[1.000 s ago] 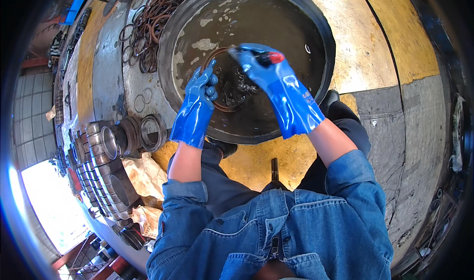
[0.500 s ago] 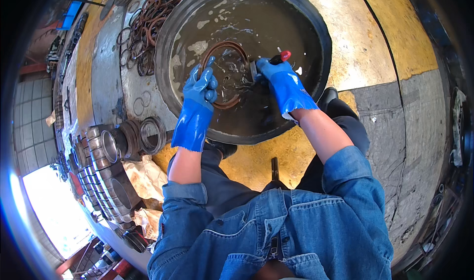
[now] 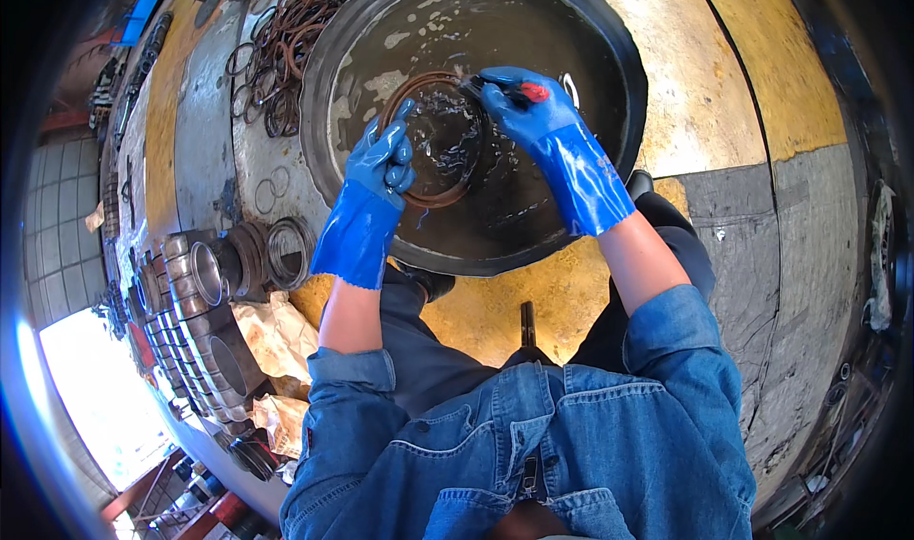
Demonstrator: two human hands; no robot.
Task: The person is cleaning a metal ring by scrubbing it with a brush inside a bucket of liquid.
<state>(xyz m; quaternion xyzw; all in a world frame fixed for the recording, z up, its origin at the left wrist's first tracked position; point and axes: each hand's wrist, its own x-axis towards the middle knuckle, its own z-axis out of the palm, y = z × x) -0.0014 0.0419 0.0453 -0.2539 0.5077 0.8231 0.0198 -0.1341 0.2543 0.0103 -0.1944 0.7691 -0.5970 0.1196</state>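
Observation:
My left hand (image 3: 381, 159), in a wet blue rubber glove, is closed on the left side of a reddish-brown ring (image 3: 440, 200), which is tilted over murky water in a round black tub (image 3: 632, 83). In my right hand (image 3: 533, 121), gloved the same way, is a brush with a black and red handle (image 3: 534, 92). Its dark head is at the ring's upper right edge, mostly hidden by my fingers. The water inside the ring is rippled, and patches of foam float near the tub's left side.
A heap of similar brown rings (image 3: 290, 50) lies left of the tub. Nearer are thin loose rings (image 3: 272, 190), stacked metal cylinders (image 3: 205, 278) and crumpled brown paper (image 3: 271, 335). My legs straddle the floor at the tub's near side.
My right hand has moved up with the brush, from the ring's right side to its upper right. My left hand and the ring have shifted slightly.

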